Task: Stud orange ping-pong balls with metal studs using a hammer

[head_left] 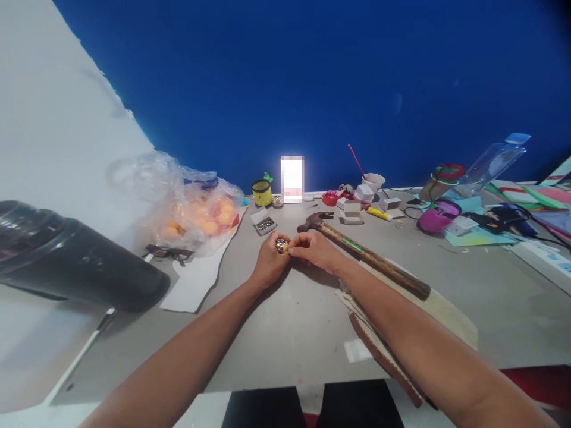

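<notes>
Left hand (269, 263) clasps a yellow, silver-studded ball (281, 245) I judge light, firm, best side-held; right hand (316, 251) grip unclear.

Studded yellow ball (281, 244) in left hand (269, 258)

One camera is sitting on the head, facing forward and down. From close by the near edge of the table (272, 351), it is looking past the left hand (270, 261) and right hand (317, 251) to the blue wall (285, 77).
</notes>
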The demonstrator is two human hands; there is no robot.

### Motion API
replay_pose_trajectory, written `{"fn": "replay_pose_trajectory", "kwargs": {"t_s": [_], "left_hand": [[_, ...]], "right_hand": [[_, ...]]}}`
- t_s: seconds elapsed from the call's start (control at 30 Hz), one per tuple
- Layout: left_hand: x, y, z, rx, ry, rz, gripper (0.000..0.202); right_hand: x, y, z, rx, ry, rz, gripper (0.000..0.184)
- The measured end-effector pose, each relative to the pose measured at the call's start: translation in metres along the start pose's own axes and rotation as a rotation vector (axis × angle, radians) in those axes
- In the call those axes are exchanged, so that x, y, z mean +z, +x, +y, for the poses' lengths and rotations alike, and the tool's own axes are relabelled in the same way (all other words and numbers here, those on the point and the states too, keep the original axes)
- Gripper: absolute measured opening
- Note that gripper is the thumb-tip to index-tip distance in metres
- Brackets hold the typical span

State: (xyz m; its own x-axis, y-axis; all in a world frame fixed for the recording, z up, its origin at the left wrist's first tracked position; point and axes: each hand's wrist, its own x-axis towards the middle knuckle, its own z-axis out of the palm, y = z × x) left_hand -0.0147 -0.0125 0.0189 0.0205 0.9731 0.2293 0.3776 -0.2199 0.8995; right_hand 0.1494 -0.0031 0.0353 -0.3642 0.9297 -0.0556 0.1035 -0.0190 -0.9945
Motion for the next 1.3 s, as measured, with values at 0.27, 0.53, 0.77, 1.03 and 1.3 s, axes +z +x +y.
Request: {"fn": "replay_pose_trajectory", "kwargs": {"t_s": [0.27,0.53,0.77,1.03,1.3], "left_hand": [[0.000,0.001,-0.004,-0.005,-0.068,-0.026,0.020],[0.000,0.000,-0.001,0.001,-0.037,-0.035,0.017],[-0.002,-0.002,0.004,0.001,-0.018,-0.054,0.018],[-0.001,-0.003,0.010,0.020,-0.021,-0.051,0.018],[-0.002,0.000,0.001,-0.011,-0.094,-0.065,0.023]], "right_hand": [[-0.001,0.004,0.001,-0.014,0.129,0.083,0.020],[-0.006,0.004,0.000,-0.044,0.214,0.011,0.028],[-0.007,0.004,0.001,-0.001,0.210,-0.011,0.029],[-0.008,0.001,-0.003,0.048,0.201,-0.031,0.025],[-0.014,0.004,-0.002,0.058,0.187,-0.028,0.029]]}}
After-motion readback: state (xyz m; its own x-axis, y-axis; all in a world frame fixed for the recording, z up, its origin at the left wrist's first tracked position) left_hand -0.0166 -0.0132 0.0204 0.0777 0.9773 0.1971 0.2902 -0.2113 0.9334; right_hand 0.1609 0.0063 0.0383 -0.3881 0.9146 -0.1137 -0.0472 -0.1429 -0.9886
